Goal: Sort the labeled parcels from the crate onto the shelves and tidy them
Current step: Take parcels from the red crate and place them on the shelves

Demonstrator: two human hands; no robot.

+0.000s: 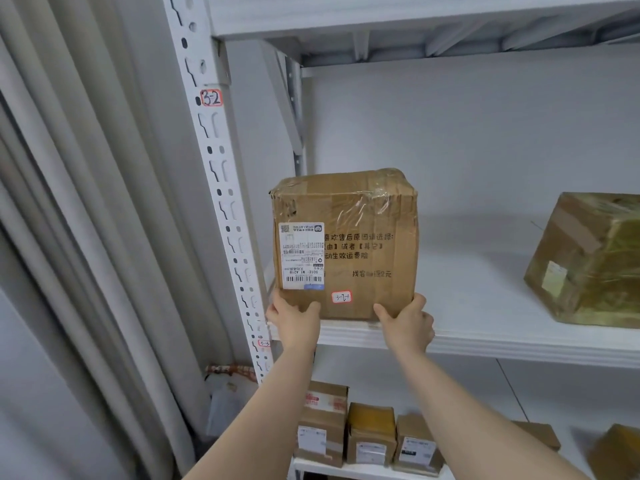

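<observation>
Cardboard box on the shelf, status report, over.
Left hand and right hand grip cardboard box by lower corners. Box upright on shelf front edge. Nothing blocking; wrapped parcel apart, right.

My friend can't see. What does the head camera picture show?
The left hand and right hand hold the bottom corners of a taped cardboard box with a shipping label at the front of a white shelf. Another wrapped parcel sits farther right on it, and small parcels stand lower down.
</observation>
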